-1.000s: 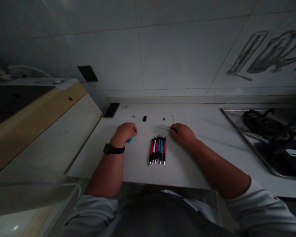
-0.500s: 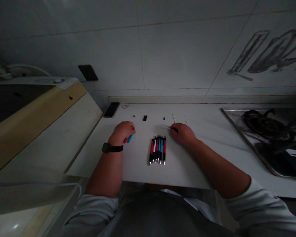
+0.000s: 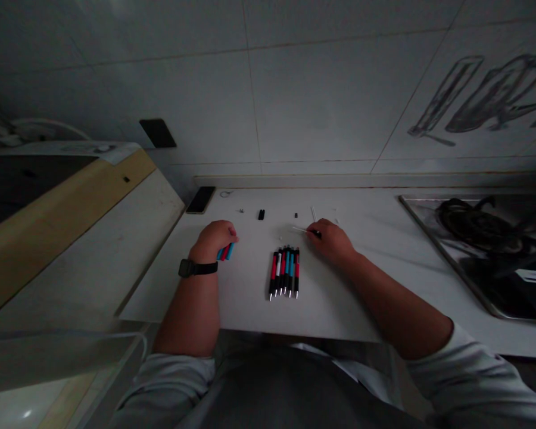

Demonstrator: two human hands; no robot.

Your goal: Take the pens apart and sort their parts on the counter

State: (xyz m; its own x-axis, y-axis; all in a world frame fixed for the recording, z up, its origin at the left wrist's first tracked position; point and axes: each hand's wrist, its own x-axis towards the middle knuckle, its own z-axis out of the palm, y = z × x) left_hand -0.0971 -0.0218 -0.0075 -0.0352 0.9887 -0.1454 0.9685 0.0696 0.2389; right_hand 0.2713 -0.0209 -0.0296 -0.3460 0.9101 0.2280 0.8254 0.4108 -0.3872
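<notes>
My left hand [image 3: 213, 238], with a black watch on its wrist, is curled over short blue and red pen barrels [image 3: 226, 251] that stick out below its fingers on the white counter [image 3: 339, 298]. My right hand [image 3: 333, 241] pinches a small black pen part [image 3: 316, 233] that sits on the end of a thin white refill [image 3: 300, 229] lying on the counter. Between both hands lies a row of several assembled pens [image 3: 284, 271], red, blue and white with black grips, tips pointing toward me.
Small black parts [image 3: 261, 214] and another white refill [image 3: 314, 213] lie farther back. A dark phone [image 3: 201, 199] rests at the counter's back left. A gas stove [image 3: 486, 238] fills the right side. A tiled wall rises behind, and a wood-edged surface [image 3: 67, 208] stands left.
My left hand has drawn slightly left and toward me with the barrels, and more of them now shows below its fingers. My right hand has stayed in place.
</notes>
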